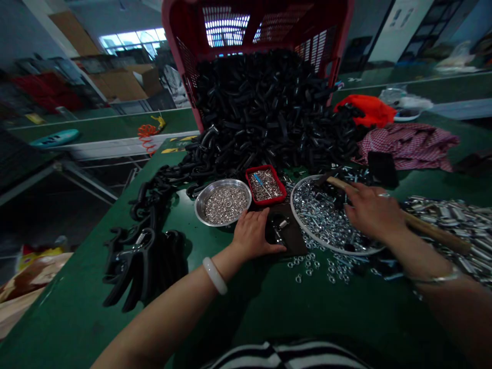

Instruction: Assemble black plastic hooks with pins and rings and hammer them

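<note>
- Near the centre of the frame, your left hand (249, 233) lies on the dark block (298, 241), thumb and fingers spread wide around a small spring-and-bolt piece (283, 224), perhaps to steady it; you can't tell from here how firmly they press.
- Right of centre, your right hand (374, 210) bends its fingers over a wooden handle (442, 233) lying slantwise; whether they close round it, you can't tell. Handle parts show on both sides of the hand, so it looks placed for an easy grasp.
- Beneath that hand, the white-rimmed tray (315, 239) keeps mixed bolts and rings together, with loose rings (308, 265) spilled before it.
- Just beyond your left fingers, the steel bowl (219, 224) and red tray (272, 200) hold small metal bits, likely sorted for a short reach.
- At left, black sprung parts (144, 256) sit grouped on the green surface (230, 318), apart from the loose pieces.
- Upper centre, the tipped red crate (180, 61) opens towards you, presumably so its black parts (261, 102) spill within reach.
</note>
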### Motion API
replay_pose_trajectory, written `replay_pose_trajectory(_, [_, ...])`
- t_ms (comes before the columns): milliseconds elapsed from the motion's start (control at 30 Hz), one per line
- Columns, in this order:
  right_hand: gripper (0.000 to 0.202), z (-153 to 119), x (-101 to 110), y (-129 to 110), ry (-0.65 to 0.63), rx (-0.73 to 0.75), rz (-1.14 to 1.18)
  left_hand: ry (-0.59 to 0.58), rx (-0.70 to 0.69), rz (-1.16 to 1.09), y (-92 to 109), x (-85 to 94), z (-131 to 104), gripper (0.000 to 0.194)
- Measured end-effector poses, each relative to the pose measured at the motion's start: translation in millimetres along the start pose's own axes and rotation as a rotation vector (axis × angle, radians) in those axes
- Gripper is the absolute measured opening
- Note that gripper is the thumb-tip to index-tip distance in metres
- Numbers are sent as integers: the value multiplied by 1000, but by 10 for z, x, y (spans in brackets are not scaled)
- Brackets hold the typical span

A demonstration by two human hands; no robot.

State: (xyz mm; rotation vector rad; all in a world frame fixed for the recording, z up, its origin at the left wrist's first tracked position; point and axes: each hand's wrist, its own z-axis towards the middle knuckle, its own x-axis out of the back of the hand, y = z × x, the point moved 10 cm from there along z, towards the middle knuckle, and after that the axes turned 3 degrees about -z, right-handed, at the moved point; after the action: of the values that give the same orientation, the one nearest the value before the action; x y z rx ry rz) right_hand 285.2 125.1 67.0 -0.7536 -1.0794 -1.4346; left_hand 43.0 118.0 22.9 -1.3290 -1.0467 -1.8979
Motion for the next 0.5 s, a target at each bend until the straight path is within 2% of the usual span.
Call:
replay_pose_trajectory(100, [23, -21, -168, 546, -114, -38, -119, -13, -12, 7, 5, -32, 43, 95])
replay_pose_trajectory(200, [16, 2, -350, 833, -204, -64, -87, -14, -36, 26, 20, -26, 74, 94])
replay_pose_trajectory(367, [15, 129, -582, 966, -429, -169, 246, 2, -89, 47, 46, -26, 87, 92])
replay_pose_trajectory(433, [19, 82, -547, 995, -467, -300, 398, 2, -97, 50, 37, -45, 91, 93])
replay_pose_trajectory(500, [29, -58, -422, 940, -450, -417, 558, 0, -96, 47, 19, -63, 98, 94])
